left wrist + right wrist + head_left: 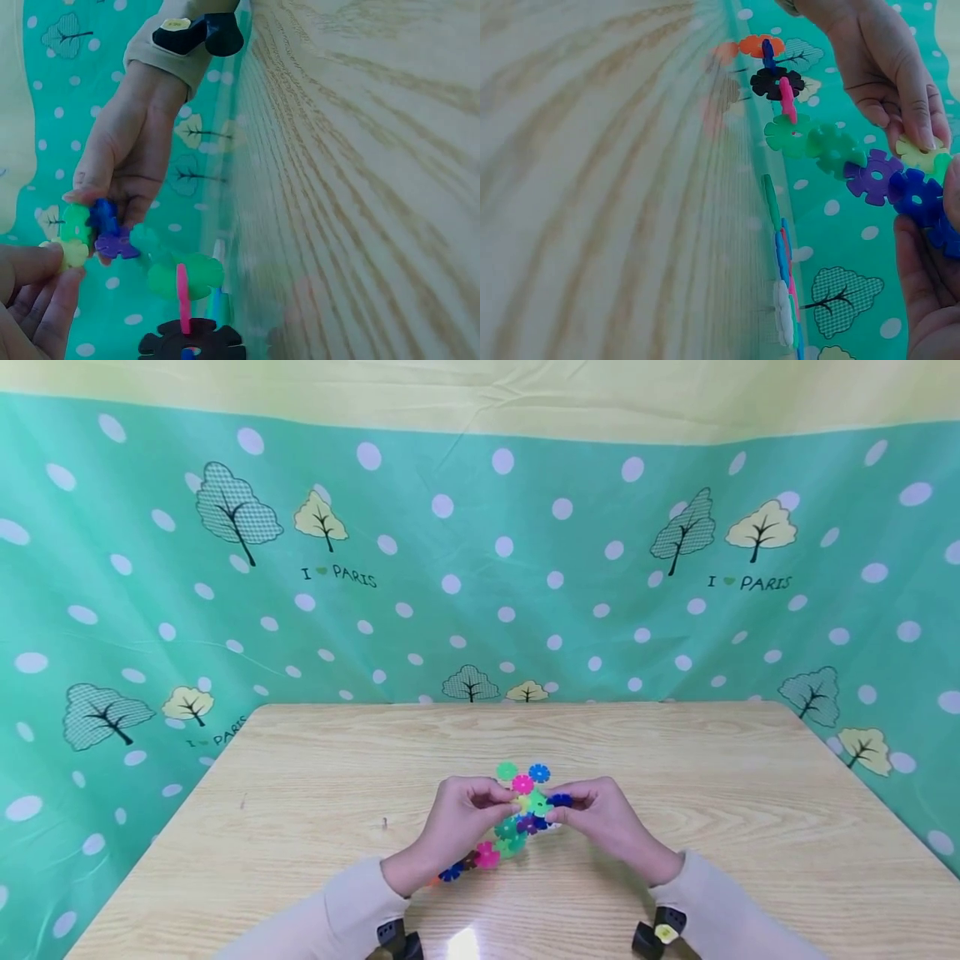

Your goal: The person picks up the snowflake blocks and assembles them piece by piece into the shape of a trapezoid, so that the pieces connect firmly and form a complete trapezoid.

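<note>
Notched plastic snowflake discs are linked in a chain that slants down leftward below my hands. My left hand (461,814) pinches a yellow disc (919,155) between thumb and fingertips. Facing it, my right hand (606,820) grips the chain's upper end at the dark blue discs (917,196), its thumb near a light green disc (75,223). Yellow and green touch, but how far they are slotted cannot be seen. A purple disc (874,177), green ones, a pink disc (487,855), a dark brown disc (191,341) and an orange disc (761,46) continue the chain.
Beyond the hands, loose discs lie on the wooden table (337,752): a green one (507,771), a blue one (539,772) and a pink one (522,784). A white disc (783,311) lies partly hidden near the right hand. A polka-dot curtain (480,560) hangs behind the table.
</note>
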Demonstrator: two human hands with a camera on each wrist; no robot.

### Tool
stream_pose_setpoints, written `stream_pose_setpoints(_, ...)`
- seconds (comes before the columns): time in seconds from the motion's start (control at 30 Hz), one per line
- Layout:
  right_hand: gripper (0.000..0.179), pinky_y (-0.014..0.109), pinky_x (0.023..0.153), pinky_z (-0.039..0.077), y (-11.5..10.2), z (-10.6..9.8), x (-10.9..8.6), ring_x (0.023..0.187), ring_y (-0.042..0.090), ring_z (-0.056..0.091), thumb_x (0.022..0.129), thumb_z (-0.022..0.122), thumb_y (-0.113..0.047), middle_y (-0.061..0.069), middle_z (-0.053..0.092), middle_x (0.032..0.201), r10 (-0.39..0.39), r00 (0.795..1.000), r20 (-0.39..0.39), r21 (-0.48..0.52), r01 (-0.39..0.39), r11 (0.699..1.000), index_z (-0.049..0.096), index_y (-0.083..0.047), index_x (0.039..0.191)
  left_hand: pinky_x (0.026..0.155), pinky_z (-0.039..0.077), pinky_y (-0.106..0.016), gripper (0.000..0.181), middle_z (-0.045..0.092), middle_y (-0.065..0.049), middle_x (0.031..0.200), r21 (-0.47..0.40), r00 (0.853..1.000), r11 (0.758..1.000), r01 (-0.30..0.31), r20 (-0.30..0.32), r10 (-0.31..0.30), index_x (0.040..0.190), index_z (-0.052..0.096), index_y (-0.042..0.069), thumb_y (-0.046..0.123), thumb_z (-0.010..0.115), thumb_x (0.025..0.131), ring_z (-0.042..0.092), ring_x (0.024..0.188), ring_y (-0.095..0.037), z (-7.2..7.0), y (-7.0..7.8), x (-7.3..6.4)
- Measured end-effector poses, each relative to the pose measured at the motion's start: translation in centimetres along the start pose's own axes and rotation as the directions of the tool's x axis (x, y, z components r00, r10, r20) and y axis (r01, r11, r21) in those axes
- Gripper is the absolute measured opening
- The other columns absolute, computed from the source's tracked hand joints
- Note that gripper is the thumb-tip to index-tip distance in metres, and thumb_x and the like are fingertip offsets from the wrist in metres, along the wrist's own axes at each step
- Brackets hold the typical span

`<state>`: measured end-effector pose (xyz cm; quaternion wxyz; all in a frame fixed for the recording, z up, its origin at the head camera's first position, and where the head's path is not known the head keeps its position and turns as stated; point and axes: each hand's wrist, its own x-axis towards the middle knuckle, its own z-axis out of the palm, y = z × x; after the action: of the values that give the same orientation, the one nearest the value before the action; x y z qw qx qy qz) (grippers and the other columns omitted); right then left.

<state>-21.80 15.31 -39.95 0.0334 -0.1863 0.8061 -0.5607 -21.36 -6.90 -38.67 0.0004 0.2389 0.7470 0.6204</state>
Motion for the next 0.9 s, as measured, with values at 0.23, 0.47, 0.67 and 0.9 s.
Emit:
stream_pose_setpoints(0.23, 0.026, 0.022, 0.061, 0.053, -0.11, 0.07, 0.09, 0.070, 0.009, 0.063, 0.083, 0.072, -0.013, 0.015, 0.071, 0.094, -0.012, 1.000, 0.009, -0.007, 0.012, 1.000, 0.070, 0.003, 0.103, 0.066, 0.056, -0.023, 0.005, 0.071, -0.010, 0.083, 0.021, 1.000, 1.000, -0.014, 0.022, 0.014, 0.084, 0.074, 0.002, 0.002, 0.073, 0.080, 0.067, 0.071, -0.020, -0.09, 0.41, 0.20)
stream_pose_setpoints(0.47, 0.027, 0.021, 0.060, 0.053, -0.23, -0.14, -0.01, 0.070, 0.011, 0.063, 0.082, 0.073, -0.014, 0.016, 0.071, 0.092, -0.027, 0.999, 0.023, 0.008, 0.027, 1.000, 0.070, 0.005, 0.102, 0.064, 0.056, -0.023, 0.005, 0.071, -0.009, 0.083, 0.043, 0.999, 0.999, 0.026, 0.022, -0.027, 0.085, 0.074, 0.004, 0.004, 0.073, 0.080, 0.067, 0.073, -0.026, 0.03, 0.30, 0.37)
stream_pose_setpoints(0.67, 0.029, 0.024, 0.069, 0.056, 0.06, -0.46, -0.35, 0.078, 0.008, 0.066, 0.084, 0.071, -0.015, 0.019, 0.070, 0.097, -0.030, 0.998, 0.052, 0.023, 0.029, 0.999, 0.068, 0.007, 0.104, 0.063, 0.056, -0.023, 0.012, 0.072, -0.011, 0.087, 0.026, 0.990, 0.993, 0.111, 0.087, -0.113, 0.093, 0.074, 0.002, 0.006, 0.071, 0.082, 0.068, 0.076, -0.031, -0.36, 0.17, 0.55)
stream_pose_setpoints(0.9, 0.033, 0.024, 0.078, 0.054, 0.36, -0.18, -0.25, 0.090, 0.010, 0.066, 0.085, 0.070, -0.015, 0.019, 0.067, 0.108, -0.049, 0.995, 0.087, 0.056, 0.044, 0.997, 0.065, 0.004, 0.111, 0.065, 0.057, -0.031, 0.013, 0.071, -0.008, 0.086, 0.031, 0.988, 0.991, 0.132, 0.081, -0.135, 0.094, 0.074, 0.004, 0.008, 0.072, 0.082, 0.067, 0.076, -0.031, -0.63, 0.19, 0.19)
